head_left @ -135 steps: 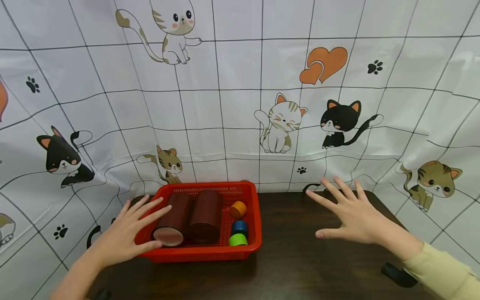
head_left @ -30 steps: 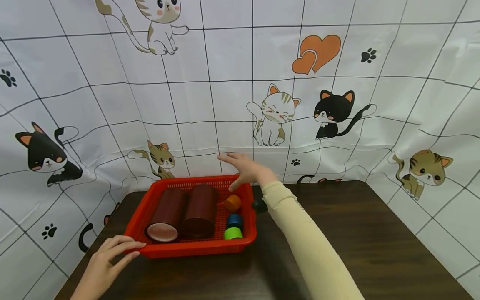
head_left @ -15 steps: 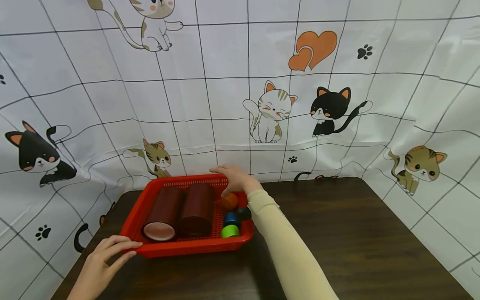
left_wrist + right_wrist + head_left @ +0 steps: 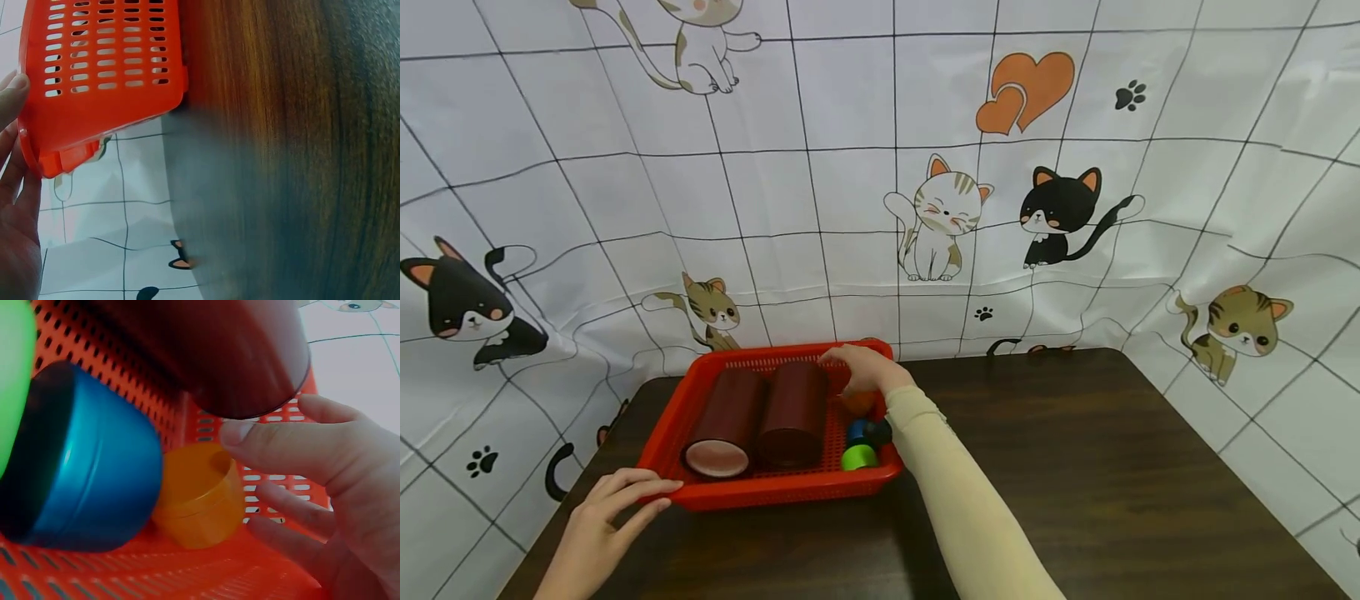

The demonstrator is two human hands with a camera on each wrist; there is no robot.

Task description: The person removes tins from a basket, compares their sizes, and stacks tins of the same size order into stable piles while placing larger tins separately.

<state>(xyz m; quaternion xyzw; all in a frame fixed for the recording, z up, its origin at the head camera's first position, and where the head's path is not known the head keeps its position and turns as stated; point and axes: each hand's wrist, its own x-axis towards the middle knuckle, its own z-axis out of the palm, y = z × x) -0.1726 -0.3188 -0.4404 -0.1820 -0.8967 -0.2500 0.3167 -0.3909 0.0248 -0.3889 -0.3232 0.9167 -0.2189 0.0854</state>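
Observation:
A red perforated plastic basket (image 4: 775, 497) stands on the dark wooden table. My left hand (image 4: 597, 529) grips its front left corner; in the left wrist view the thumb (image 4: 15, 90) lies at the rim, the fingers on the other side. Inside the basket's far right part is my right hand (image 4: 867, 371), fingers apart. The right wrist view has its thumb tip right by the end of a brown cylinder (image 4: 250, 369) and the rim of a small orange cup (image 4: 200, 515). A blue cup (image 4: 106, 469) and a lime-green cup (image 4: 859, 457) lie in front of the orange one.
A second brown cylinder (image 4: 730, 408) with a pale pinkish end lies at the left in the basket. Behind the table (image 4: 1075, 475) hangs a white sheet (image 4: 820, 100) with grid lines and cartoon cats, close to the basket's back edge.
My left hand, first raised and spread, has come down onto the basket's front corner. My right hand has swung left from over the table and lowered into the basket beside the orange cup.

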